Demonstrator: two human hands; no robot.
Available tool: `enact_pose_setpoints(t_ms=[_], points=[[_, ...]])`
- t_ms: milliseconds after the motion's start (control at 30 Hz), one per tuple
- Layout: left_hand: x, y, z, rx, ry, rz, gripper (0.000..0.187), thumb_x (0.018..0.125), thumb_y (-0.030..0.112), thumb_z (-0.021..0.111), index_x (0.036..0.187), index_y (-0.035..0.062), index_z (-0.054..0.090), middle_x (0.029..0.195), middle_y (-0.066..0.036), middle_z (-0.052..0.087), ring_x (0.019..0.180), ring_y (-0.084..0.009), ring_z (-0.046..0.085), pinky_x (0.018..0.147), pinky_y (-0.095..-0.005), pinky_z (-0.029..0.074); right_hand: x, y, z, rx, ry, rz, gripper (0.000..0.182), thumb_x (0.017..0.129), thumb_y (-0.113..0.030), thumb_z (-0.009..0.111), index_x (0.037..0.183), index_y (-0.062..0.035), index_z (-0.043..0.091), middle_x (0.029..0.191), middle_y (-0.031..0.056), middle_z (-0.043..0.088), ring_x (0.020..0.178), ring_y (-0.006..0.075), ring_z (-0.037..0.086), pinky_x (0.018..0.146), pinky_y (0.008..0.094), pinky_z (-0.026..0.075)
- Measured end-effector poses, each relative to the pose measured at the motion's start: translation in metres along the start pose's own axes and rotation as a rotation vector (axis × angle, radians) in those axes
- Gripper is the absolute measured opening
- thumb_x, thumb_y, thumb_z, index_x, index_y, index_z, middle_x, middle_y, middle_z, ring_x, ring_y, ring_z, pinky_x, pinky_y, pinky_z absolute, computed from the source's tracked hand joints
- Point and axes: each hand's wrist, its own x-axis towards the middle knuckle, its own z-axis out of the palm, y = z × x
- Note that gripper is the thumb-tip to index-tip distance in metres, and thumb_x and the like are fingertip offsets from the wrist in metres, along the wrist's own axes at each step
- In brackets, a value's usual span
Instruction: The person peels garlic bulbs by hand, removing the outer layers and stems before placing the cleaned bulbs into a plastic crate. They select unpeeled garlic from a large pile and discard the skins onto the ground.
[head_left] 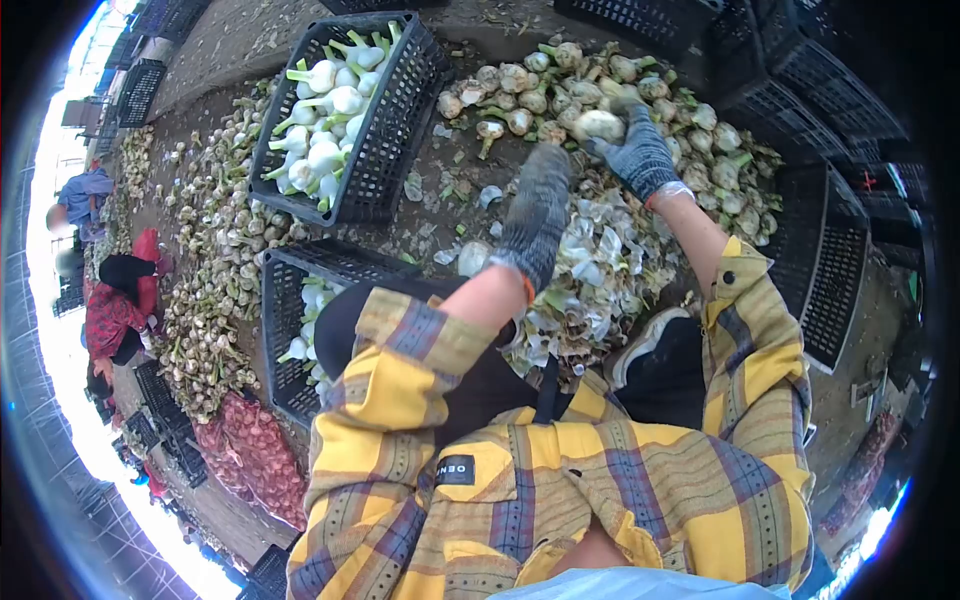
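Observation:
A grey knit glove covers my right hand [640, 155], whose fingers are wrapped round a pale garlic bulb [599, 125] at the edge of a heap of unpeeled garlic [700, 150]. My left hand [535, 205], gloved too, reaches forward just left of that bulb; its fingers are smeared by motion, and whether it holds anything is hidden. Below both hands lies a pile of loose white skins [595, 275]. To the upper left, a black crate [385, 165] holds cleaned white bulbs [325, 155] with green stems.
Another black crate [290, 340] with white bulbs stands beside my left knee. Empty-looking black crates [835, 270] stand at the right. More garlic [210, 270] covers the ground at the left, near a red net sack [250, 455] and a seated person [115, 310].

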Motion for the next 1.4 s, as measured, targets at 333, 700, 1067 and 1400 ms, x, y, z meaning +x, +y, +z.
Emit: enact_pose_setpoints(t_ms=[333,700,1067,1400], points=[[-0.018,0.021,0.04,-0.106,0.067,0.007,0.051,0.085,0.05,0.041,0.114,0.0078,0.044,0.105,-0.011,0.052,0.086,-0.0208,0.058,0.066,-0.0327,0.053,-0.094,-0.079,-0.059,0.718,-0.052,0.21,0.044,0.079,-0.025,0.064,0.11,0.0013,0.048,0.096,0.0081,0.058,0.085,0.0146,0.057,0.072,0.0281,0.048],[-0.029,0.013,0.046,0.649,-0.045,0.653,0.036,0.091,0.03,0.04,0.114,0.0032,0.043,0.11,-0.015,0.049,0.102,-0.0238,0.048,0.089,-0.0333,0.037,-0.089,-0.054,-0.076,0.86,-0.287,0.472,0.041,0.081,-0.039,0.058,0.077,0.0021,0.058,0.065,0.0049,0.056,0.056,0.0113,0.053,0.052,0.0241,0.047],[-0.024,0.006,0.048,0.66,-0.067,0.635,0.035,0.091,0.032,0.04,0.11,0.0033,0.044,0.105,-0.015,0.051,0.098,-0.0236,0.049,0.086,-0.0334,0.037,-0.096,-0.046,-0.081,0.617,-0.251,0.268,0.03,0.083,-0.025,0.056,0.083,0.0047,0.06,0.07,0.0096,0.061,0.06,0.0135,0.057,0.058,0.0265,0.047],[-0.021,0.017,0.05,-0.1,-0.042,-0.195,0.05,0.082,0.056,0.041,0.107,0.0129,0.048,0.098,-0.01,0.057,0.081,-0.0262,0.059,0.064,-0.0446,0.052,-0.096,-0.046,-0.064,0.776,-0.159,0.405,0.035,0.082,-0.032,0.056,0.086,0.0026,0.059,0.068,0.0089,0.059,0.057,0.0143,0.056,0.055,0.0261,0.048]])
